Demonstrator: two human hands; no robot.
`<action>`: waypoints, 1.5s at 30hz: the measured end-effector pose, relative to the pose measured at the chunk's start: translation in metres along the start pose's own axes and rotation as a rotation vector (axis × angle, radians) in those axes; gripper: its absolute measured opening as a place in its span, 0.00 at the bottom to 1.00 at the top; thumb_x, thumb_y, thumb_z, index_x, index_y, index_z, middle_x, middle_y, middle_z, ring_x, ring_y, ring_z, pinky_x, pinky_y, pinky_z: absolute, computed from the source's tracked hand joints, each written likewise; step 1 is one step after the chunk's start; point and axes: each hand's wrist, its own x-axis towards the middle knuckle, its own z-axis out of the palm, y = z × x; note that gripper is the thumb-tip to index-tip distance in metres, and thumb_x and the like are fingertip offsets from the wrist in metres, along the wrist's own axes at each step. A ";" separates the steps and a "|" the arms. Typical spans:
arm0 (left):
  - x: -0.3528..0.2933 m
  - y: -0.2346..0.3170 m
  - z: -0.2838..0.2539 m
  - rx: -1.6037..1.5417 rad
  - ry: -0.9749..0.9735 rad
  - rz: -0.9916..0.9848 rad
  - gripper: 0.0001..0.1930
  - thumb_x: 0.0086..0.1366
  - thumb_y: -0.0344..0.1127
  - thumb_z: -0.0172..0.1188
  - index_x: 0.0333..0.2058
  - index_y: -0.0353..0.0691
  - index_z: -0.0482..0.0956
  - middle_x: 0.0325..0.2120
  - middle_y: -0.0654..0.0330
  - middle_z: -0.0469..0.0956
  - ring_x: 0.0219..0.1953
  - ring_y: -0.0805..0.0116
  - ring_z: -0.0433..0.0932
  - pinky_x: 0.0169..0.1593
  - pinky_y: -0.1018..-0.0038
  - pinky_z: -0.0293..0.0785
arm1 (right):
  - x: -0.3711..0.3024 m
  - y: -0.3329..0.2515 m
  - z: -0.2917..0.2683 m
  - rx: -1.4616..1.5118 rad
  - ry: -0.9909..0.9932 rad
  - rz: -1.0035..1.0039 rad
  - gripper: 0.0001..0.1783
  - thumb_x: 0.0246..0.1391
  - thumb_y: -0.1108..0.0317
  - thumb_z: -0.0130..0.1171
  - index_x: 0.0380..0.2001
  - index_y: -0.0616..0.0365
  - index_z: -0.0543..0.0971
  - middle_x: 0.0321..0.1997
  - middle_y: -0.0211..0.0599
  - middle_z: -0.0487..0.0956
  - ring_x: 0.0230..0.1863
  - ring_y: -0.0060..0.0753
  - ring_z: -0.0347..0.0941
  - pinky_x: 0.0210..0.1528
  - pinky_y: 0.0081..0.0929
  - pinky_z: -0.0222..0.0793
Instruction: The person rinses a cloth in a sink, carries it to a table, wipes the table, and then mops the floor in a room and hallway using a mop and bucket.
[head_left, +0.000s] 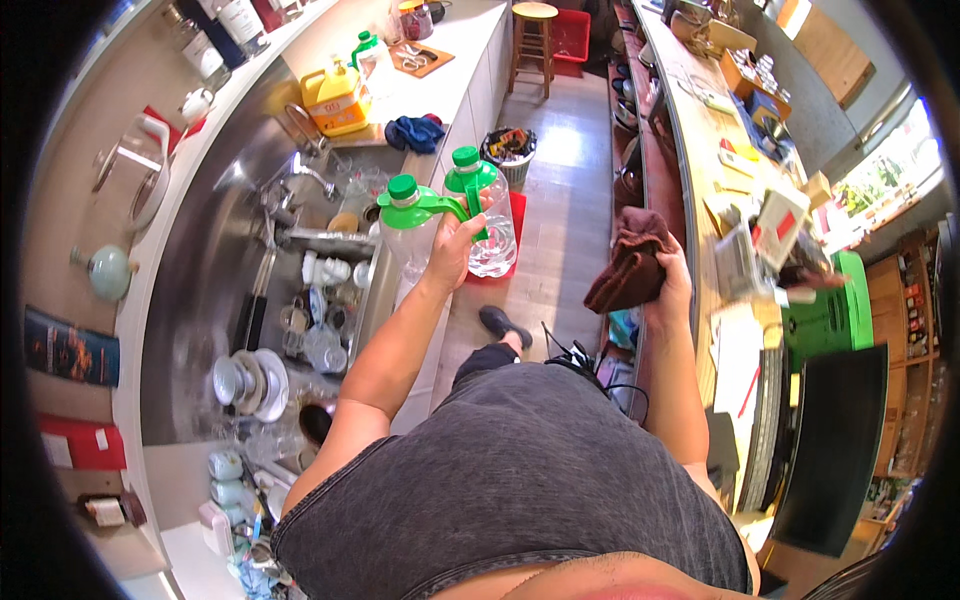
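My left hand (459,247) is closed around the green handles of two clear plastic jugs. The nearer jug (402,240) hangs beside the sink edge, and the other jug (494,258) is a little farther to the right; both have green screw caps and shoulders. Their bottoms are partly hidden by my hand and the counter edge. In my right hand (676,282) is a folded dark brown cloth (630,262), held out over the aisle next to the right-hand shelves. Its far end hangs free of my fingers.
To the left, the steel sink (372,300) holds cups and glasses, with stacked plates (268,385) near it. A yellow jug (336,101) and a dark blue cloth (414,133) sit beyond. A bin (510,148) and a wooden stool (534,40) stand down the aisle; a monitor (830,450) is at right.
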 end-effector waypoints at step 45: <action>0.597 -0.083 -0.294 0.201 0.982 -0.035 0.35 0.69 0.67 0.37 0.50 0.41 0.76 0.41 0.63 0.81 0.40 0.73 0.74 0.38 0.77 0.63 | 0.769 0.070 0.099 -0.109 -0.437 0.443 0.28 0.49 0.77 0.49 0.58 0.61 0.66 0.51 0.39 0.76 0.52 0.33 0.74 0.57 0.31 0.70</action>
